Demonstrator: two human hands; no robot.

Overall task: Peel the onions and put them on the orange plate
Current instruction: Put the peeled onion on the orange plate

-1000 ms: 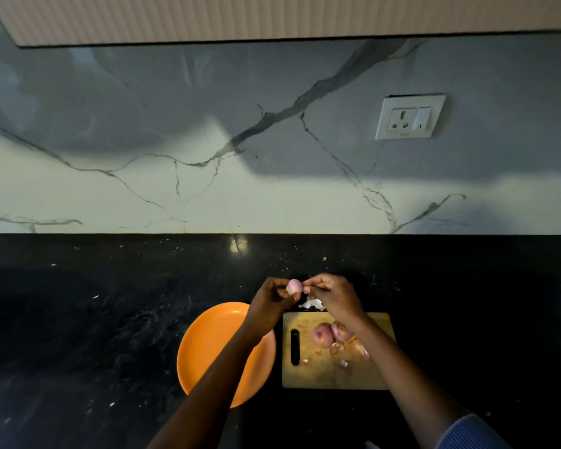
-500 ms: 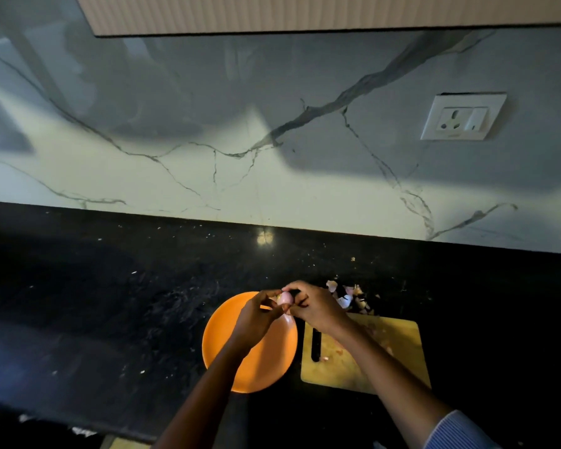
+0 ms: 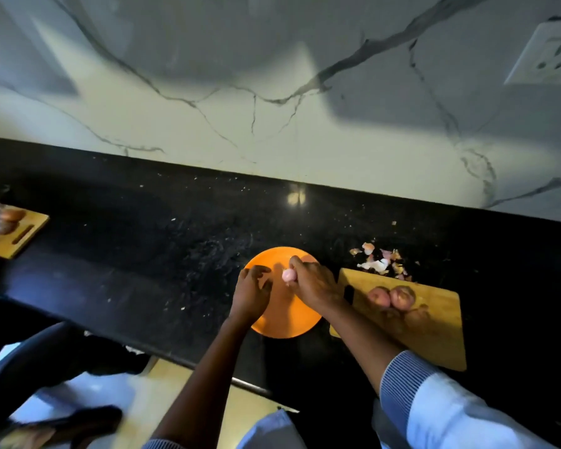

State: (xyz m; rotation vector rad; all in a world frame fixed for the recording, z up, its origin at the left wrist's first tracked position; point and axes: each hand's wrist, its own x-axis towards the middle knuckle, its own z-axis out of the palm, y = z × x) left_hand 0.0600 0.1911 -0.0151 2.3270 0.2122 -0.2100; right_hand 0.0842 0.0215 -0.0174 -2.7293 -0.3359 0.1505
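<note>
One peeled onion [image 3: 288, 275] pinched in right hand [image 3: 311, 285] fingers over orange plate [image 3: 284, 322], frame centre; left hand [image 3: 251, 291] loosely curled, empty. Placing step. Next: release onto plate, then fetch unpeeled onions [image 3: 391, 297] from board [image 3: 434, 322], centre right.

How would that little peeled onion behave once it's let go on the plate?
The peeled onion looks small and rounded, so it would probably roll a bit. The orange plate seems shallow and smooth, so its rim may barely stop it. Pinched in the right hand, it is likely light and somewhat slippery.
</note>
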